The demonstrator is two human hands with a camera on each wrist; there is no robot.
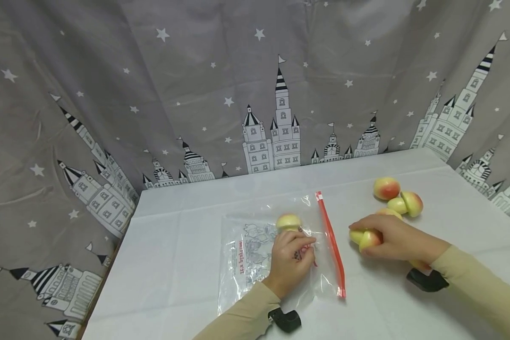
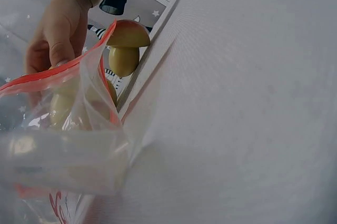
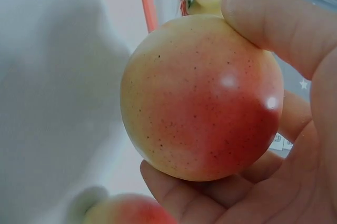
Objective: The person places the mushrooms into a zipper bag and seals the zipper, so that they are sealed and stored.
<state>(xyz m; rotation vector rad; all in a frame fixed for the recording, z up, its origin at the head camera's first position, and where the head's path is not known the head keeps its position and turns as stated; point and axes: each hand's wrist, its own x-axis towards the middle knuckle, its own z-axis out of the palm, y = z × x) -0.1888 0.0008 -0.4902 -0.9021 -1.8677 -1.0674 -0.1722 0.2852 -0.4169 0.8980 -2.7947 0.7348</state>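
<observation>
A clear zip bag (image 1: 255,255) with a red zip strip (image 1: 332,241) lies flat on the white table (image 1: 187,293). My left hand (image 1: 301,248) pinches the bag's upper layer near its mouth, and in the left wrist view the mouth of the bag (image 2: 63,145) is lifted. One mushroom-shaped toy (image 1: 289,221) with a yellow-red cap sits inside the bag by my left fingers. My right hand (image 1: 363,238) grips another mushroom toy (image 1: 369,238) just right of the zip. Its cap (image 3: 200,97) fills the right wrist view, held by my fingers (image 3: 274,23).
More mushroom toys (image 1: 386,188) (image 1: 408,204) lie on the table behind my right hand; another one (image 3: 126,211) shows low in the right wrist view. A grey curtain with castles and stars (image 1: 255,94) closes off the back and sides. The table's left edge (image 1: 110,264) is near.
</observation>
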